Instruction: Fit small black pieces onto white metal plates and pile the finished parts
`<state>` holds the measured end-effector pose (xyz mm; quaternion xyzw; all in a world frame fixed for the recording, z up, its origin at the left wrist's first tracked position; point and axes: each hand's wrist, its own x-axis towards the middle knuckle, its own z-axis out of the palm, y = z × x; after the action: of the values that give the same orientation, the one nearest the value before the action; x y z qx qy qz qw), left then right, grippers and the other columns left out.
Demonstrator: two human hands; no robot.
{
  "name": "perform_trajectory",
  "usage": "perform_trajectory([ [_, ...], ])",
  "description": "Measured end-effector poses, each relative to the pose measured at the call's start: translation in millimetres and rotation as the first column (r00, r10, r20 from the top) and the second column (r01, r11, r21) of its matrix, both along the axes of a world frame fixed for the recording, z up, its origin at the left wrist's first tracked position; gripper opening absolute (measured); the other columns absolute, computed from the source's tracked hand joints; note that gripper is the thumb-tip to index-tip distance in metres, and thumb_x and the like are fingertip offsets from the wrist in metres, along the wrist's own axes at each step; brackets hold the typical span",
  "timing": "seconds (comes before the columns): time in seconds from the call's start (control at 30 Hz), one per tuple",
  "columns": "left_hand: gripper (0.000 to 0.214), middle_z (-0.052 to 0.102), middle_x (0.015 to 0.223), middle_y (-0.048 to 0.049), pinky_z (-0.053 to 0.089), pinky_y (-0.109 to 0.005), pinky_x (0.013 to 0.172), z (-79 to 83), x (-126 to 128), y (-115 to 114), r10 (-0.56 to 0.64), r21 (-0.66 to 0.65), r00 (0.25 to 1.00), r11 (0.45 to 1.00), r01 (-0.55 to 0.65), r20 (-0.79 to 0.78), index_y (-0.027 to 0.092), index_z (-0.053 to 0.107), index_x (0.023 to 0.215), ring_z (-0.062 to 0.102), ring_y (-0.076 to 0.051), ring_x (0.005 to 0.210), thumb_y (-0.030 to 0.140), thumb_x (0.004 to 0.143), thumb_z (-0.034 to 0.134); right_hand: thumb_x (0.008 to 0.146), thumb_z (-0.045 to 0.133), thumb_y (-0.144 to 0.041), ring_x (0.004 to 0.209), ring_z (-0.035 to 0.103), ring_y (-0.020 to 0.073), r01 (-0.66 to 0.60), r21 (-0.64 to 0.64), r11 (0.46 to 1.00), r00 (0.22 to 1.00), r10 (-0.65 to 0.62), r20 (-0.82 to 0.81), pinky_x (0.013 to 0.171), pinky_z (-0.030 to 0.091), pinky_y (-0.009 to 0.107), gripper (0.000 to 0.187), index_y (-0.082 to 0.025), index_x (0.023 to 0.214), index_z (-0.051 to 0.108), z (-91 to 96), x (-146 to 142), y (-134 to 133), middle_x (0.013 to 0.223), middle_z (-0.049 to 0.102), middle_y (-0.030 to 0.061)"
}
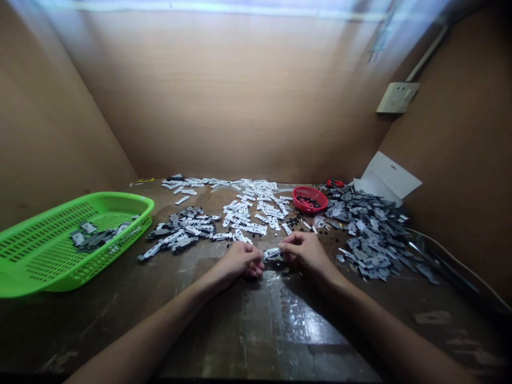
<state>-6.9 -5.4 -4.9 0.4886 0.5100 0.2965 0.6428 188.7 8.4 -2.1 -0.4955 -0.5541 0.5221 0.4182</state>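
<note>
My left hand (241, 260) and my right hand (303, 249) meet at the middle of the worn table (256, 325), both with fingers curled. Between them they pinch one small white plastic piece (272, 253), left fingers on its left end, right fingers on its right end. Just beyond the hands lies a spread of white flat pieces (248, 205). A heap of grey and white pieces (181, 232) lies to the left of the hands. A large pile of grey pieces (370, 232) lies to the right.
A green slotted basket (48, 264) with a few grey pieces stands at the left. A small red basket (310, 198) holding tiny black parts sits behind the hands, with loose black bits around it. Brown walls enclose the bench; a wall socket (397, 97), white card (387, 178) and cable (460, 264) are at right.
</note>
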Motion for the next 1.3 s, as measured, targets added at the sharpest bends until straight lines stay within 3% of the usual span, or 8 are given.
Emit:
perform_trajectory([
  [0.23, 0.027, 0.064, 0.065, -0.0063, 0.044, -0.017, 0.047, -0.1, 1.6, -0.6, 0.039, 0.048, 0.999, 0.998, -0.041, 0.037, 0.01, 0.057, 0.072, 0.059, -0.009, 0.051, 0.036, 0.071, 0.061, 0.063, 0.067, -0.032, 0.058, 0.054, 0.0132, 0.047, 0.094, 0.994, 0.993, -0.056, 0.102, 0.054, 0.042, 0.023, 0.024, -0.011, 0.073, 0.068, 2.4, 4.0, 3.6, 0.067, 0.064, 0.0062],
  [0.4, 0.029, 0.063, 0.062, -0.0052, 0.044, -0.018, 0.047, 6.0, 4.7, -2.7, 0.05, 0.172, 0.998, 0.984, -0.055, 0.033, 0.011, 0.055, 0.071, 0.06, -0.01, 0.051, 0.039, 0.071, 0.061, 0.065, 0.067, -0.038, 0.039, 0.037, 0.0051, -0.041, -0.113, 0.993, 0.998, 0.034, -0.058, 0.035, 0.027, 0.018, 0.032, -0.011, 0.082, 0.064, 0.6, 5.8, 2.9, 0.052, 0.052, -0.0017],
  [0.57, 0.028, 0.062, 0.06, -0.0038, 0.045, -0.019, 0.047, 8.5, 4.5, -5.3, 0.04, 0.245, 0.998, 0.968, -0.052, 0.055, 0.012, 0.054, 0.074, 0.059, -0.01, 0.05, 0.039, 0.072, 0.061, 0.067, 0.064, -0.044, 0.035, 0.028, 0.0028, -0.198, -0.246, 0.949, 0.973, 0.161, -0.163, 0.032, 0.018, 0.015, 0.033, -0.012, 0.074, 0.058, -0.6, 8.9, 3.6, 0.045, 0.039, -0.007],
  [0.73, 0.027, 0.062, 0.061, -0.004, 0.046, -0.019, 0.047, 5.2, 4.5, -6.3, 0.052, 0.269, 0.997, 0.961, -0.064, 0.051, 0.012, 0.054, 0.074, 0.059, -0.01, 0.049, 0.038, 0.074, 0.059, 0.069, 0.062, -0.045, 0.035, 0.026, 0.0026, -0.219, -0.147, 0.965, 0.967, 0.194, -0.164, 0.032, 0.017, 0.016, 0.032, -0.014, 0.074, 0.053, -6.6, 5.9, 5.1, 0.045, 0.038, -0.0079],
  [0.93, 0.027, 0.061, 0.061, -0.0038, 0.047, -0.02, 0.047, 0.9, 3.8, -2.2, 0.066, 0.274, 0.997, 0.959, -0.072, 0.032, 0.012, 0.053, 0.073, 0.06, -0.011, 0.049, 0.039, 0.074, 0.058, 0.074, 0.057, -0.042, 0.034, 0.029, 0.0035, -0.127, -0.007, 0.992, 0.991, 0.126, -0.046, 0.034, 0.021, 0.017, 0.028, -0.015, 0.073, 0.052, -7.2, -1.3, 3.1, 0.045, 0.039, -0.0076],
  [1.1, 0.031, 0.06, 0.065, -0.0016, 0.048, -0.02, 0.044, 1.2, 5.5, -2.0, 0.165, 0.266, 0.985, 0.948, -0.174, 0.055, 0.014, 0.05, 0.081, 0.061, -0.013, 0.051, 0.039, 0.069, 0.064, 0.075, 0.056, -0.045, 0.034, 0.031, 0.0048, -0.16, -0.028, 0.987, 0.986, 0.159, -0.044, 0.033, 0.022, 0.017, 0.03, -0.015, 0.074, 0.055, -0.6, -5.8, -2.9, 0.043, 0.04, -0.0071],
  [1.2, 0.037, 0.063, 0.074, -0.0045, 0.051, -0.024, 0.052, 4.3, 8.0, -5.5, 0.089, 0.224, 0.987, 0.967, -0.118, 0.135, 0.014, 0.051, 0.09, 0.064, -0.014, 0.058, 0.038, 0.067, 0.067, 0.074, 0.057, -0.045, 0.034, 0.032, 0.0048, -0.195, -0.04, 0.98, 0.981, 0.194, -0.029, 0.033, 0.023, 0.017, 0.031, -0.014, 0.075, 0.058, -0.1, -7.0, -5.9, 0.043, 0.041, -0.0068],
  [1.3, 0.035, 0.064, 0.071, -0.0067, 0.05, -0.024, 0.057, 5.8, 8.6, -7.8, 0.017, 0.226, 0.988, 0.973, -0.051, 0.15, 0.01, 0.056, 0.086, 0.063, -0.014, 0.061, 0.04, 0.069, 0.065, 0.073, 0.057, -0.047, 0.035, 0.035, 0.0052, -0.224, -0.051, 0.973, 0.974, 0.225, -0.002, 0.035, 0.026, 0.018, 0.034, -0.014, 0.078, 0.062, -1.1, -7.2, -6.4, 0.045, 0.045, -0.0056],
])
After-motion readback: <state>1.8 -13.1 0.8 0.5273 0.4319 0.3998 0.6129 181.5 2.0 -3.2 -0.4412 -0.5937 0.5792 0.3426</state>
